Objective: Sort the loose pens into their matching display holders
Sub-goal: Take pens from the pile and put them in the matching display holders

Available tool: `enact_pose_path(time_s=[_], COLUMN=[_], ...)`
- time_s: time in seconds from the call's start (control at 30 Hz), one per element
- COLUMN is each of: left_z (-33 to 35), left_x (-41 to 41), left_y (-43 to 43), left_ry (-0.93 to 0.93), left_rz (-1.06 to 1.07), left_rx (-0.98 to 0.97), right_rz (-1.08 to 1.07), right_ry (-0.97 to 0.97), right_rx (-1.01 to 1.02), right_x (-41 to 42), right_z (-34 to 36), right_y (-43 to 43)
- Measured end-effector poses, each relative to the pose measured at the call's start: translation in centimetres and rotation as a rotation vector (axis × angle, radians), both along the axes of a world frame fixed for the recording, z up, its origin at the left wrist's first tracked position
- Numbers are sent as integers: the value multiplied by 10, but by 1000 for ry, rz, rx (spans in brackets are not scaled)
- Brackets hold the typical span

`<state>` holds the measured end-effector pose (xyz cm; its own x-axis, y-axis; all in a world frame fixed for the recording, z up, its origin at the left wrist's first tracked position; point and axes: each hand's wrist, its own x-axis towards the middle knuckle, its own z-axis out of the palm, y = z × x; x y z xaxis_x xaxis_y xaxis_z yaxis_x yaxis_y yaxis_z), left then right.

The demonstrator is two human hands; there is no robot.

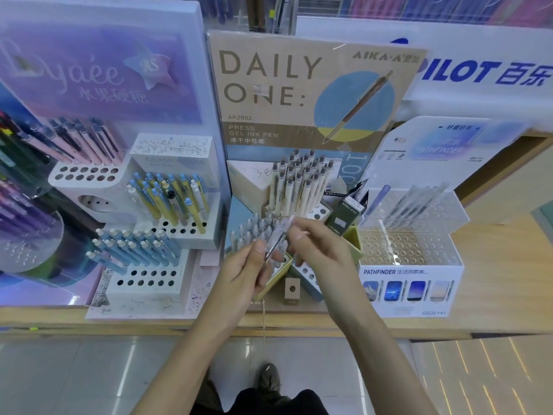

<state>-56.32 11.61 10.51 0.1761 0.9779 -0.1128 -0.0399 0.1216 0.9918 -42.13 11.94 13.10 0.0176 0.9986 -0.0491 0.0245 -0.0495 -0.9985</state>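
Clear pen (279, 236) held two-handed in front of DAILY ONE display (269, 85) — left hand (250, 269) grips lower end, right hand (318, 245) pinches top.

1. Clear pen (277, 238), blurred, slants far-right to near-left above the middle Daily One holder (309, 275).
2. Cream pens (299, 187) stand upright at that holder's far side.
3. Pathfinder holder (410, 283), right, carries a few translucent pens (419, 202).
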Motion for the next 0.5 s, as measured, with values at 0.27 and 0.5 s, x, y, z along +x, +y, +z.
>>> enact_pose_path(time_s=[0.27,0.5], left_z=[-16,-40], left_x=[-3,-8], left_y=[3,7], left_ry=[547,947], left_rz=[151,25], left_rx=[297,406], right_rz=[-310,-334], right_ry=[35,-434], right_rx=[142,188], right_x=[36,23], right_z=[-4,-45], right_y=[-4,7])
